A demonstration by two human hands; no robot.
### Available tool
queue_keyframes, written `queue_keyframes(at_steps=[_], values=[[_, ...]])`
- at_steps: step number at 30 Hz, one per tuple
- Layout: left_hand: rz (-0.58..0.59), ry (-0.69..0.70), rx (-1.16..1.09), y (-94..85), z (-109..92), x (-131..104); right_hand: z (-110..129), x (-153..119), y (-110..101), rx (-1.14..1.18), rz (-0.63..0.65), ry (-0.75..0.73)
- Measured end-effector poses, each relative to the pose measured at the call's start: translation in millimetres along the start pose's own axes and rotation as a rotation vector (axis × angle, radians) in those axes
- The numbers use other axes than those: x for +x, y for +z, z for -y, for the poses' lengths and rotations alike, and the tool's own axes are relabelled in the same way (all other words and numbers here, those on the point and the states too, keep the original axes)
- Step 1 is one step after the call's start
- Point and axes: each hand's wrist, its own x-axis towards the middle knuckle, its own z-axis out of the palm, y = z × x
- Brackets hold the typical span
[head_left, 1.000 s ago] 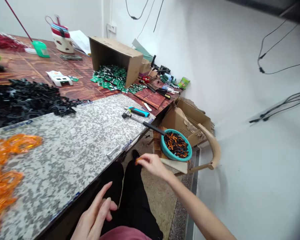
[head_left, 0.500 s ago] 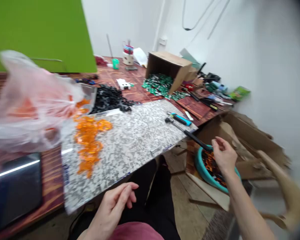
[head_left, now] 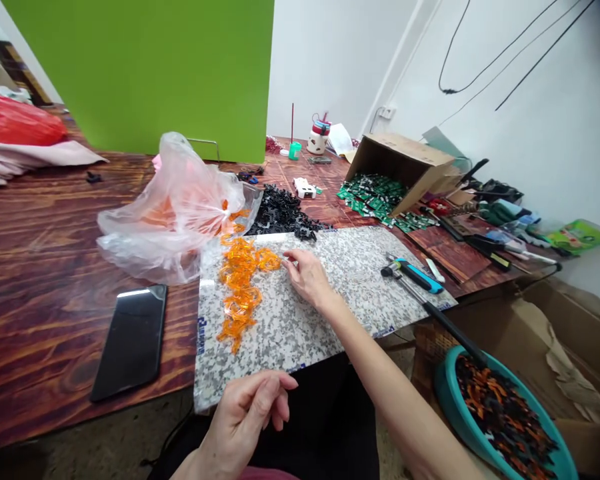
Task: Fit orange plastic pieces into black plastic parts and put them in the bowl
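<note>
My right hand [head_left: 306, 279] reaches over the speckled board [head_left: 325, 333], its fingertips at the right edge of a pile of orange translucent plastic parts [head_left: 239, 277]. Its thumb and index finger are slightly apart, with nothing visible between them. My left hand [head_left: 257, 410] hovers at the board's front edge above my lap. Its fingers are loosely curled, the thumb against them, and no object shows in it. Behind the orange parts lies a heap of small black parts [head_left: 280, 210]. A small hammer [head_left: 430, 308] and a blue-and-black cutter [head_left: 420, 275] rest at the board's right side.
On the left are a plastic bag [head_left: 180, 213] and a dark phone [head_left: 130, 340]. A tipped cardboard box [head_left: 410, 153] spills green circuit boards [head_left: 375, 197]. A teal basin [head_left: 450, 393] of orange and black pieces stands lower right, below the hammer's overhanging handle.
My right hand has moved left from above the basin to the orange parts. My left hand stays curled near my lap. The view has turned left.
</note>
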Motion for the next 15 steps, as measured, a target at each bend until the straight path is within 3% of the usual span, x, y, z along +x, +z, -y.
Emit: queue_keyframes(at_steps=[3, 9, 15], values=[[-0.039, 0.074, 0.047, -4.8, -3.8, 2.8, -15.5, 21.1, 2.5, -0.066, -0.044, 0.083], [-0.035, 0.162, 0.127, -11.8, -2.9, 14.0, -58.4, 50.3, -19.6, -0.185, -0.144, 0.248], [0.03, 0.191, 0.202, -15.2, 5.0, 18.6, -62.9, 68.7, -20.4, -0.192, 0.006, 0.115]])
